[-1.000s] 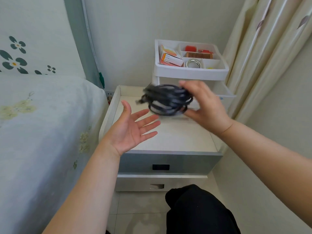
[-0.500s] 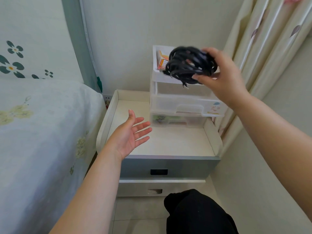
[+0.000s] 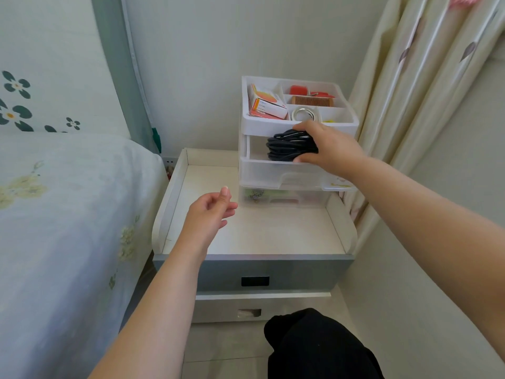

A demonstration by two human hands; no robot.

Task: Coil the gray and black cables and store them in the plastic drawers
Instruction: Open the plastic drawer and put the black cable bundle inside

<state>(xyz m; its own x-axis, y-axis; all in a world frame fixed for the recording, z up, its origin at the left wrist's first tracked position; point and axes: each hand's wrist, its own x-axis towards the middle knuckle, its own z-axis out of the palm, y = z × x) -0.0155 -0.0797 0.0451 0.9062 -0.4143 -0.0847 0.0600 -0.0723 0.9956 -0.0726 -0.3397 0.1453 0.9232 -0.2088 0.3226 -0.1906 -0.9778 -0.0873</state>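
While right hand grips coiled black cable over the open plastic drawer | left hand grip loose, half-curled, holding nothing above tabletop

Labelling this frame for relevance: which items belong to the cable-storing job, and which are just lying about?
Job:
- coiled black cable, gripped by right hand
- open top drawer of the plastic drawer unit
- left hand, holding nothing

Lying about:
- orange-and-white box, wooden comb, tape roll in the top tray
- nightstand
- bed
- curtain
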